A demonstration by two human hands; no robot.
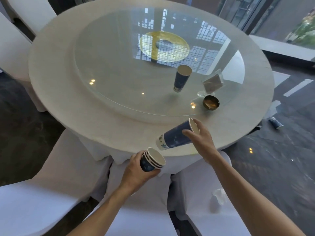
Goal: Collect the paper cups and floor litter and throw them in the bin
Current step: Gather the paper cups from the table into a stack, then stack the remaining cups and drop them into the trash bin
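My left hand [136, 169] grips a stack of nested blue paper cups [152, 160] just below the table's near edge. My right hand [200, 139] holds a single blue paper cup [173, 137] tilted on its side above the near rim, mouth pointing right. Another blue cup [182, 77] stands upright on the glass turntable [119, 65]. On the dark floor to the right lies a fallen blue cup [276, 123]. A crumpled white tissue [219, 195] rests on the chair seat at lower right.
The round table [59, 86] has a white cloth. A dark ashtray [210, 102] and a clear napkin holder [213, 82] sit near its right side. White-covered chairs [42, 193] crowd the near edge and the left. A window wall runs along the far right.
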